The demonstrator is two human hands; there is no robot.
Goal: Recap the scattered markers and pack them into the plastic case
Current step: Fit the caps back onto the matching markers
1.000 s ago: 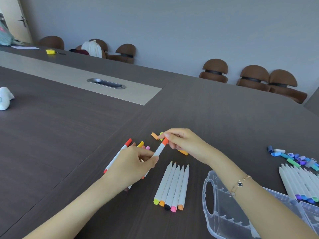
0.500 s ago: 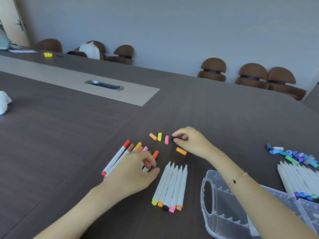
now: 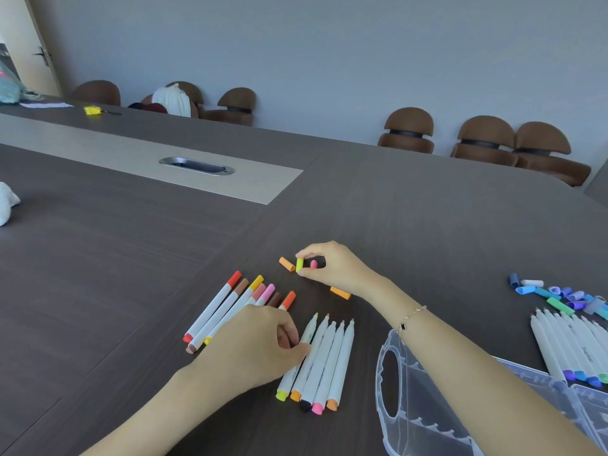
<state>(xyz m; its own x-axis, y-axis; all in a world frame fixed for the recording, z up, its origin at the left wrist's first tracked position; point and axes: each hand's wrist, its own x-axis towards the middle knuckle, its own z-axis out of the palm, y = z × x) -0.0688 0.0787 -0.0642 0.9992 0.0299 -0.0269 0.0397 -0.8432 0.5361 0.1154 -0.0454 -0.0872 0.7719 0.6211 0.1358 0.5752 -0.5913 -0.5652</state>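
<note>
R hand (image 3: 332, 268) pinched the yellow cap (image 3: 299, 264) btwn thumb & forefinger, just above the counter (image 3: 427, 225). L hand (image 3: 260, 347) gripped the yellow-ended marker (image 3: 296, 360) at the row's left. Best to match colours, line cap w/ tip, push straight till seated. Plastic case (image 3: 411, 399) sat open nearby.

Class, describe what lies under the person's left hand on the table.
The left hand covers the lower ends of the capped markers and touches the yellow uncapped marker. How many capped markers lie beneath is hidden.

Matt wood-grain table (image 3: 427, 225), clear glossy plastic case (image 3: 414, 419).
</note>
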